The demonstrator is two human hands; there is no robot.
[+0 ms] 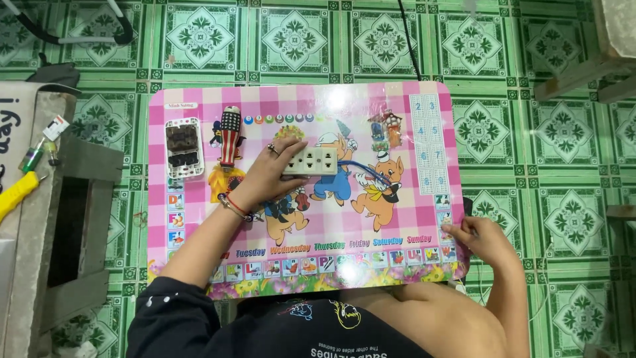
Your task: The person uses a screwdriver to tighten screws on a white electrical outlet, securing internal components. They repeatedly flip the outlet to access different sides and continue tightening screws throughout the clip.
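A cream rectangular plastic socket strip [311, 161] lies near the middle of the pink chequered cartoon-printed folding surface [424, 229], with a blue cable [366, 167] running off its right end. It is held by the left hand [268, 174], whose grip is curled over the strip's left end, thumb below and fingers on top, pinching the plastic body. The right hand [478, 237] rests at the surface's right edge, fingers loosely bent against the rim and closed on nothing that can be seen. To handle the strip well, it is best kept flat and steadied from both long edges, so that the cable is not strained where it enters the casing. Further left lie a screwdriver with a striped, star-patterned handle [230, 136] and a white open casing with dark burnt-looking parts inside [183, 148]. The strip's underside and cable entry are hidden, the screwdriver's tip cannot be made out, and the casing's contents are too blurred to identify.
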